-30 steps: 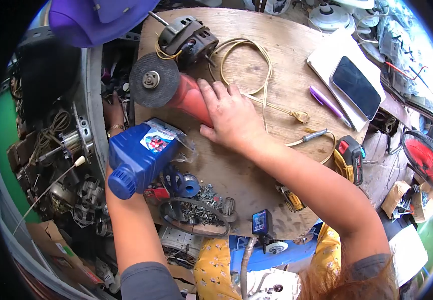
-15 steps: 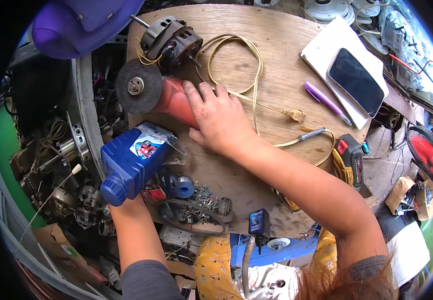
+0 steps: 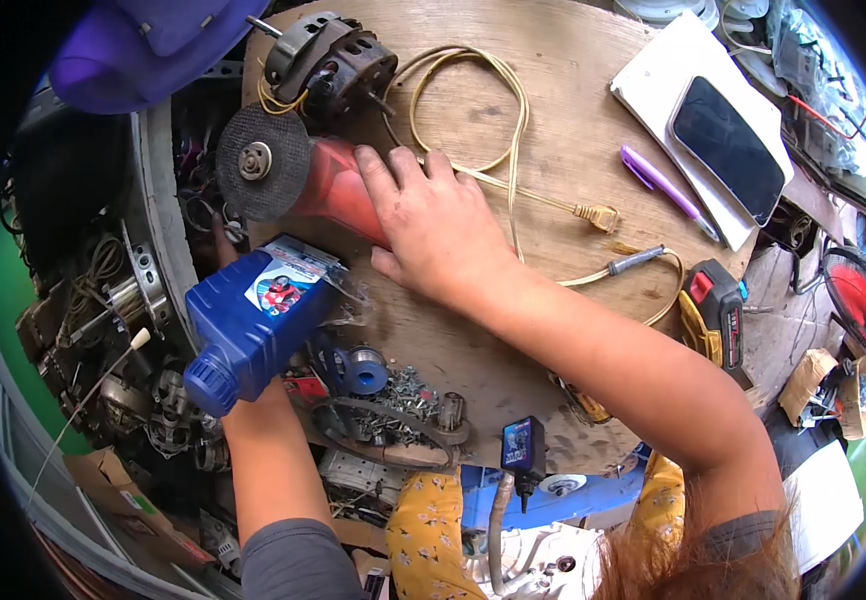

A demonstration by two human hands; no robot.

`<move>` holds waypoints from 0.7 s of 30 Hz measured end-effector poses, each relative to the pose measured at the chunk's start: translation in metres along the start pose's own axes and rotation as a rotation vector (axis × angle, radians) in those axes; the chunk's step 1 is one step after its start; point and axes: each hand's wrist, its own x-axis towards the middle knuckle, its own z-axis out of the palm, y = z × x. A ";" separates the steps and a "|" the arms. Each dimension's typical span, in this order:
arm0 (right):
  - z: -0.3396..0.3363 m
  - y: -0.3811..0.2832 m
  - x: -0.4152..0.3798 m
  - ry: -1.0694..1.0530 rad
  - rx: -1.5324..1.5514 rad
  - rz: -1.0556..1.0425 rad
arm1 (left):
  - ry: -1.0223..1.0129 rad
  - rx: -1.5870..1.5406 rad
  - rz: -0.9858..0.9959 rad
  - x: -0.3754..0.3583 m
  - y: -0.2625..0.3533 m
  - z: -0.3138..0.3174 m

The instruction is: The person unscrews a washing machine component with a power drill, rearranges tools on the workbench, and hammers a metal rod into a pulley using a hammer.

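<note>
My right hand (image 3: 435, 215) lies over the red body of an angle grinder (image 3: 341, 190), fingers curled across it and the thumb on the near side. The grinder's black disc (image 3: 263, 162) faces up and left, beside a metal motor (image 3: 331, 62) with a shaft and yellow wires. My left forearm passes under a blue oil bottle (image 3: 253, 315), which hides most of my left hand. Only a bit of that hand (image 3: 223, 240) shows past the bottle, by the dark gap left of the table; its grip is hidden.
A cord with a plug (image 3: 598, 217) loops over the wooden table (image 3: 553, 90). At the right lie a phone (image 3: 728, 150) on white paper, a purple pen (image 3: 665, 190) and a tool battery (image 3: 715, 310). Loose screws (image 3: 403, 400) and a solder spool (image 3: 365, 370) sit near the front.
The view has shifted slightly, so the grinder and bottle appear further left. Part of my left hand now shows beyond the bottle. My right hand stays on the grinder.
</note>
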 end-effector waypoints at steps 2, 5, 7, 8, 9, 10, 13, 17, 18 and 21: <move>0.003 0.002 -0.001 0.036 -0.001 -0.014 | 0.006 0.024 0.012 0.006 0.000 -0.002; 0.005 0.003 -0.001 0.074 0.002 -0.024 | 0.013 0.074 0.033 0.021 0.002 0.003; 0.006 0.003 -0.001 0.089 -0.002 -0.029 | 0.026 0.124 0.038 0.036 -0.003 0.015; 0.007 0.003 -0.001 0.096 -0.005 -0.030 | 0.027 0.154 0.039 0.043 -0.005 0.023; 0.008 0.004 -0.001 0.103 -0.009 -0.031 | 0.022 0.180 0.032 0.049 -0.007 0.031; 0.008 0.004 -0.002 0.108 -0.015 -0.032 | 0.026 0.208 0.027 0.061 -0.009 0.041; 0.010 0.005 -0.003 0.117 -0.027 -0.035 | 0.028 0.271 0.001 0.075 -0.016 0.055; 0.009 0.004 -0.003 0.099 -0.028 -0.019 | 0.005 0.313 -0.022 0.077 -0.021 0.053; 0.008 0.003 -0.003 0.094 -0.027 -0.014 | -0.001 0.327 -0.029 0.075 -0.019 0.051; 0.005 0.001 -0.002 0.041 -0.024 0.002 | -0.016 0.354 -0.043 0.072 -0.016 0.047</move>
